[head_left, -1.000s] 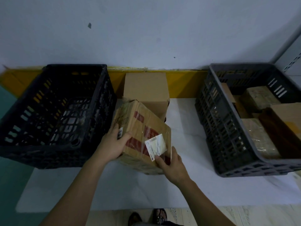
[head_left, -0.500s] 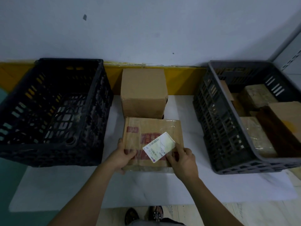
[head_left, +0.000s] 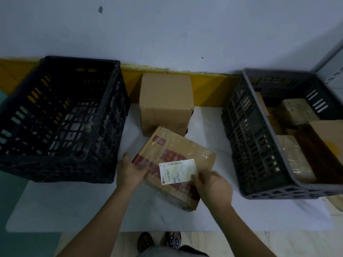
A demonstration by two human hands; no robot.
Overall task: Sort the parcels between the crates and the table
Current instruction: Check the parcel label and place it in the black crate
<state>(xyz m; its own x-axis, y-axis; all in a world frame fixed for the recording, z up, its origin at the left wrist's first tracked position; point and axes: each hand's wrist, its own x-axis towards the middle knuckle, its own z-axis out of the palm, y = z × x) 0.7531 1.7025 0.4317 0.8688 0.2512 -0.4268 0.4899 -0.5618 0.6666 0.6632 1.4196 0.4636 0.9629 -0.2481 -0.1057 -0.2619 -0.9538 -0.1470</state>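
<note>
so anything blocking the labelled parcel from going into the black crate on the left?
Nothing visible. The tape-wrapped cardboard parcel with the white label is held by both hands, left hand and right hand, right beside the black plastic crate, which looks empty. Only its near wall has to be cleared. The plain cardboard box sits behind, off that path.

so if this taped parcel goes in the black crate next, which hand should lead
Probably the left. The left hand already grips the taped parcel at the edge nearest the black crate, which looks empty. The right hand holds the opposite corner, toward the grey crate, so it would have to reach across.
</note>
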